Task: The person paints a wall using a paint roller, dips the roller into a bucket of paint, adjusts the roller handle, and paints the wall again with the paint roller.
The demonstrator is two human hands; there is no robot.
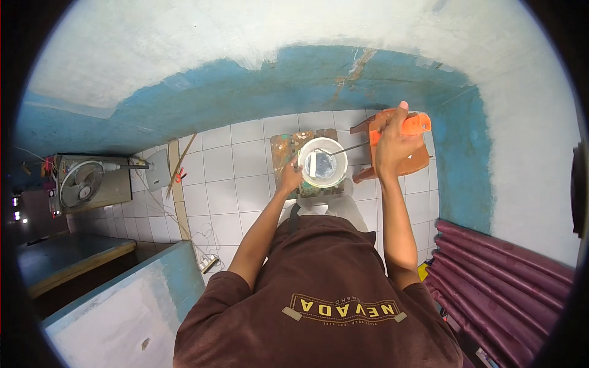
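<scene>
My right hand (396,145) grips the orange handle of a paint roller (313,164); its thin metal rod runs left into a white bucket (341,158). The roller's narrow white sleeve is inside the bucket, over greyish-white paint (326,166). At the bucket's left side is my left hand (291,176), its fingers against the rim; how firmly they hold it is hard to tell. The bucket stands on a paint-spattered board or low stool top (283,145) in front of me. Ahead, the blue wall (184,108) bears white paint along its upper part.
An orange-brown plastic chair (414,161) stands right of the bucket on the tiled floor. At the left are a fan (83,184), a thin stick (181,165), red-handled pliers or cutters (180,175), and a power strip (209,263) with loose cable. A purple curtain (501,294) hangs at the lower right.
</scene>
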